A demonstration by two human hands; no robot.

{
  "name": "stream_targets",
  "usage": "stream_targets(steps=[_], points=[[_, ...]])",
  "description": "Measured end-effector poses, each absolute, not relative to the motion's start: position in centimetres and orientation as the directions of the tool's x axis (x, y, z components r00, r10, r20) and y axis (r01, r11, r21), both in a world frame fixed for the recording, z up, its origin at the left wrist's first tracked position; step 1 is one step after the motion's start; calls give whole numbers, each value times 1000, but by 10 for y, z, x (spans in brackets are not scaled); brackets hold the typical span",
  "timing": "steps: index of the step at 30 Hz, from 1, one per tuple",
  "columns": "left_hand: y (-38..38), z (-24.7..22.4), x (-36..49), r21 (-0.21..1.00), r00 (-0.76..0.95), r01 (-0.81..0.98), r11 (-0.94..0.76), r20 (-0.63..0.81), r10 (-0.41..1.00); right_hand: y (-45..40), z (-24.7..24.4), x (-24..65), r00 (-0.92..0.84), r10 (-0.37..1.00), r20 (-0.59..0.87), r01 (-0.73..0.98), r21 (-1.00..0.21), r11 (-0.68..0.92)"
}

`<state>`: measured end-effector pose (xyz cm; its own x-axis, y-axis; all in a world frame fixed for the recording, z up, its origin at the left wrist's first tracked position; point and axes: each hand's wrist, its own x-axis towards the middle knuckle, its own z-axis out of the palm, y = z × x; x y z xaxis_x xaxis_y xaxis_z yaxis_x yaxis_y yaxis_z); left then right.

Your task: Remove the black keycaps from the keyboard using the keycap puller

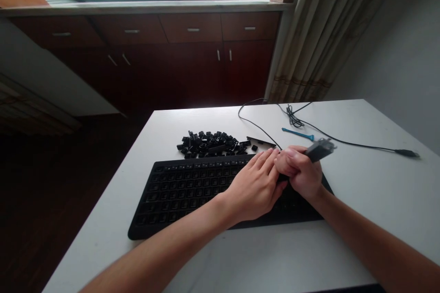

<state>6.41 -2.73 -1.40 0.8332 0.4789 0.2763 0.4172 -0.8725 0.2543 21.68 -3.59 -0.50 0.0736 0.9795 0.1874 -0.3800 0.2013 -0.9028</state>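
A black keyboard (192,192) with its keycaps off lies across the white table. My left hand (254,187) rests flat on its right half, fingers stretched out toward the far edge. Closed beside those fingertips, my right hand (302,171) grips a dark grey tool (319,149) whose end sticks out above the fist. The tool's lower part and the spot under both hands are hidden, so its kind cannot be made out. Behind the keyboard sits a heap of loose black keycaps (213,144), with a long black strip (261,142) to its right.
A blue slim tool (297,134) lies behind my right hand. The black cable (350,143) runs over the table's back right, partly bundled, ending in a plug (407,153). The white table (130,160) has its left edge near the keyboard. Cabinets (192,73) stand beyond.
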Motion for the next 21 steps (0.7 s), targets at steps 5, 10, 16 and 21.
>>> stream_targets(steps=[5,10,16,21], points=[[-28,-15,66,240,842,412,-879,269,468,-39,-8,220,152,954,260,-460,-836,301],[-31,-15,71,264,828,442,-857,248,504,-39,-8,222,137,956,260,-509,-810,293],[-40,-15,82,219,816,477,-851,249,522,-42,-7,223,124,953,276,-478,-825,301],[-42,-16,82,166,807,496,-852,275,523,-41,-6,223,157,940,304,-525,-780,340]])
